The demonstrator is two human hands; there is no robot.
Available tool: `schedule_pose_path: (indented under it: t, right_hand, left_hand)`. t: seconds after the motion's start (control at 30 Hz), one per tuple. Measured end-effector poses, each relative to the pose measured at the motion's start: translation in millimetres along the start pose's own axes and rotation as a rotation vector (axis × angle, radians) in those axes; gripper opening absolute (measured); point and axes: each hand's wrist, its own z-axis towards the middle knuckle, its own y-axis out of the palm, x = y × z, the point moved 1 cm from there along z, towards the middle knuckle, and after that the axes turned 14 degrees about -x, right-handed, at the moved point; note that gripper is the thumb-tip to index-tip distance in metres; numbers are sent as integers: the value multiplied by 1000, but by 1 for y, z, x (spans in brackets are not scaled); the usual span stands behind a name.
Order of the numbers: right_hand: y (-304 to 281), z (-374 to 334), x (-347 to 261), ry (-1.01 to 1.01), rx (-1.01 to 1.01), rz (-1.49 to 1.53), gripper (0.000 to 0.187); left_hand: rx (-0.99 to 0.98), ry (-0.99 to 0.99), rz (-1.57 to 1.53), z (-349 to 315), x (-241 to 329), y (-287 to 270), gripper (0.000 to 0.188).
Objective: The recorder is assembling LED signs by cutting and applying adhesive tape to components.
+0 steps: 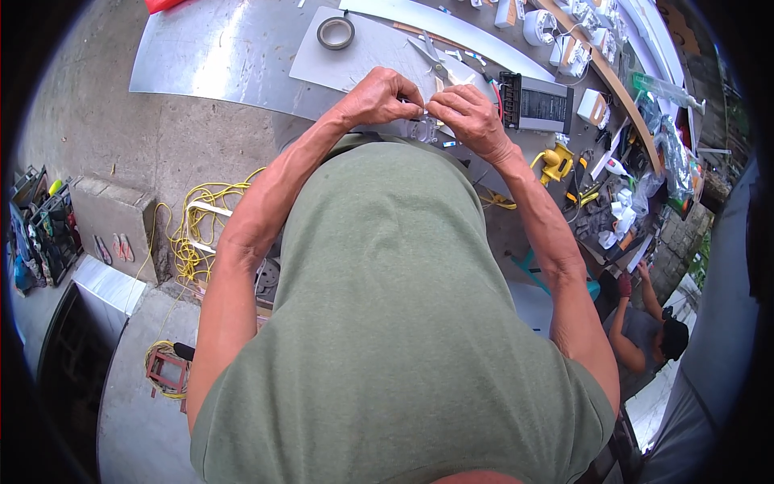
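Observation:
My left hand and my right hand come close together over the near edge of the worktable. Both are closed, fingertips pinched and almost touching, and what they pinch is too small to make out. Just below the fingertips is a small clear plastic part; whether either hand holds it, I cannot tell. Scissors lie partly spread just beyond my right hand. A roll of dark tape rests flat on the pale board beyond my left hand. Right of my right hand sits a black-and-grey power supply box.
White round fittings crowd the far right of the table. A yellow tool, pliers and plastic bags lie to the right. Yellow cord is tangled on the floor at left. Another person works at lower right.

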Motion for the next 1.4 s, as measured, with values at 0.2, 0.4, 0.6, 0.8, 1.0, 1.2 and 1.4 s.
schedule_pose_path:
  t: [0.2, 0.4, 0.6, 0.8, 1.0, 1.2, 1.4]
  right_hand:
    - [-2, 0, 0, -39, -41, -69, 27]
    - [-4, 1, -3, -33, -103, -69, 20]
    - [1, 9, -16, 417, -58, 492, 9]
    - [15, 7, -16, 1065, 51, 1497, 21]
    - [7, 1, -11, 822, -173, 965, 16]
    - [0, -5, -14, 284, 35, 354, 23]
    - [2, -5, -12, 108, 20, 187, 26]
  left_hand:
    - [-8, -2, 13, 1, -2, 0, 25]
    - [14, 6, -8, 0, -1, 1, 26]
    - [69, 52, 43, -1, 3, 4, 26]
    - [153, 60, 12, -2, 6, 6, 20]
    - [129, 33, -78, -4, 0, 4, 25]
    - [81, 37, -74, -1, -2, 4, 25]
    - [63, 34, -58, -1, -4, 5, 26]
